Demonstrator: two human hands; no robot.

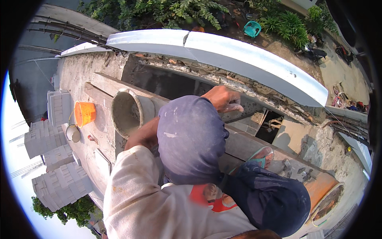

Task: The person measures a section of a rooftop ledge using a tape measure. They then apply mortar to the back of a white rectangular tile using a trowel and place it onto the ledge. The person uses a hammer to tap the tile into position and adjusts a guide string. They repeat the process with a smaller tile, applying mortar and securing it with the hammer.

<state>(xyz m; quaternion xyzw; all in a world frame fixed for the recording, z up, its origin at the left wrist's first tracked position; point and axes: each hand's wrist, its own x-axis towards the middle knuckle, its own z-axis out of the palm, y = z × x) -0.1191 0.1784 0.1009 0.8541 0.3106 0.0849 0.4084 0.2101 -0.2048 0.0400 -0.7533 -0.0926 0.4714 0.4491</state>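
My left arm bends around my raised knee in dark trousers. Beyond the knee shows my left hand (223,99), closed with the fingers curled; whatever it may hold is hidden. It hangs over the gap beside a rough masonry edge (254,88). Left of my knee stands a grey bucket (148,108) with wet-looking grey mortar (125,113) inside, close to my forearm. Only a strip of brown skin, perhaps my right arm, shows at the bottom edge; my right hand is out of the picture. My sandalled foot (267,158) rests on the wooden planks (242,144).
A long white moulding (254,49) runs along the far edge, above the ground far below. An opening (163,81) drops away beside the planks. An orange bucket (85,114), a small grey pail (73,133) and stacked grey blocks (61,185) stand left. An orange container (320,187) is at right.
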